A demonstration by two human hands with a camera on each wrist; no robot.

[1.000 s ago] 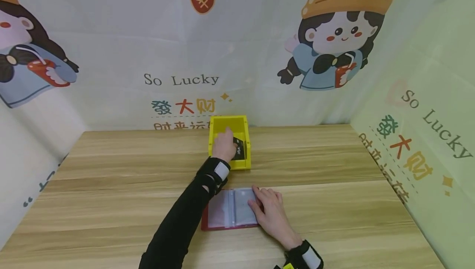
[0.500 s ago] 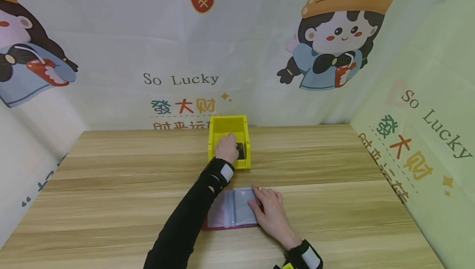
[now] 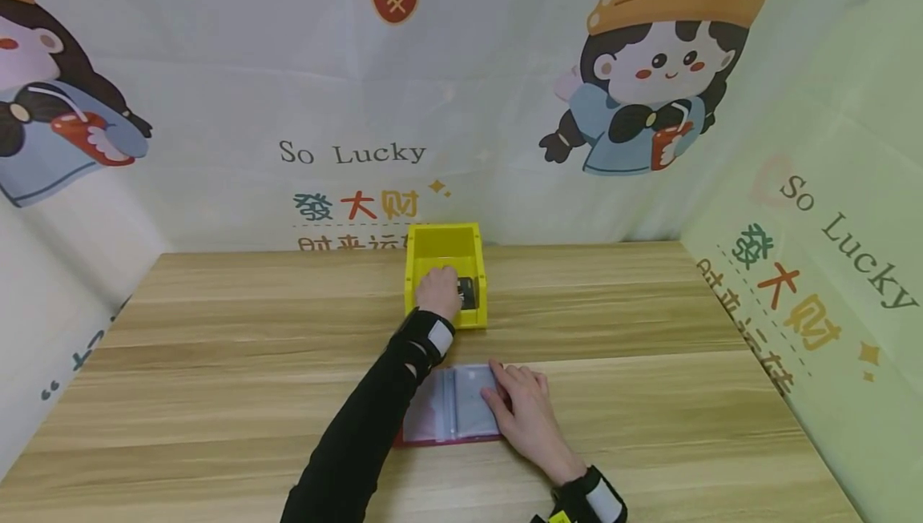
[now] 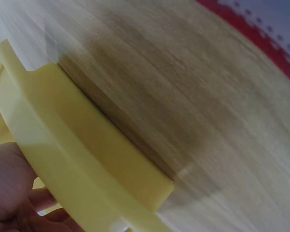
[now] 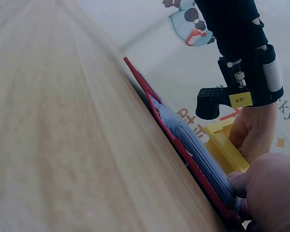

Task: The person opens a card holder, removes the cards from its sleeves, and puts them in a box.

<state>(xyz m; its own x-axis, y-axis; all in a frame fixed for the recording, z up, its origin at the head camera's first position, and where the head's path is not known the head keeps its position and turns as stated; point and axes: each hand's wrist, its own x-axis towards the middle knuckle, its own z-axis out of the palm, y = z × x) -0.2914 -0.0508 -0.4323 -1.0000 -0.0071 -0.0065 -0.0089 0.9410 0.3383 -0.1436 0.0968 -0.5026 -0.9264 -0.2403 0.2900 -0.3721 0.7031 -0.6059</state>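
Black card (image 3: 468, 292) lay inside the yellow bin (image 3: 472, 320), in its near right part, mostly hidden by the left hand (image 3: 438, 292). We couldn't tell whether it was one card or several.

Left hand was down in the bin, fingers bent; its grasp was hidden, so we couldn't say whether it had the card pinched or was just touching it.

Right hand (image 3: 532, 423) had the right edge of the open card holder (image 3: 476, 407) between thumb and fingers, little gap, thumb on the clear sleeves (image 5: 198, 145). Holder sat on the table (image 3: 649, 331), nearer us than the bin and apart from it.

Risks as we judged them:
- Flat card on the bin floor: poor edge access, so fingertips could have slid off it.
- If cards were stacked, we could have picked two, since thin cards cling.
- Front wall stood between left hand and holder; a low exit could have knocked the card loose or dragged the bin.
- Left forearm crossed the holder's left side; the sleeve or wrist strap could have caught it.
- If the right thumb had let go, loose sleeves could have flipped and lost the page.
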